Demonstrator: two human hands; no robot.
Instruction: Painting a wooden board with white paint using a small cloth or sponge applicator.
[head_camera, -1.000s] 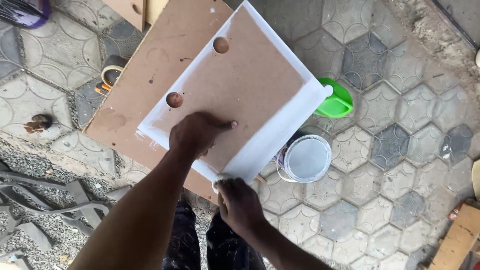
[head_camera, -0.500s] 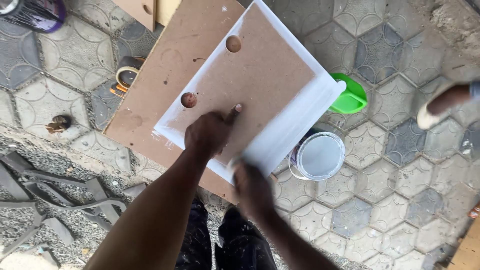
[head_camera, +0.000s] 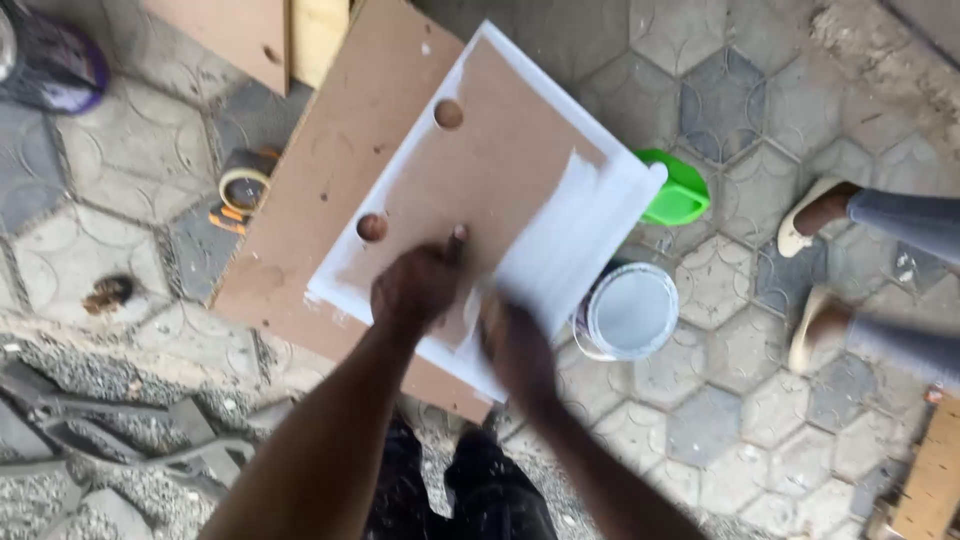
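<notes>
Left hand flat, pinning the half-whitened board on a larger panel — blurred right hand's grip unclear; steady overlapping strokes toward 2 o'clock, reloading from the paint can, look best.

Outdoors in daylight: grey hexagonal paving underfoot, loose gravel along the left edge, spare wooden boards at top.
</notes>
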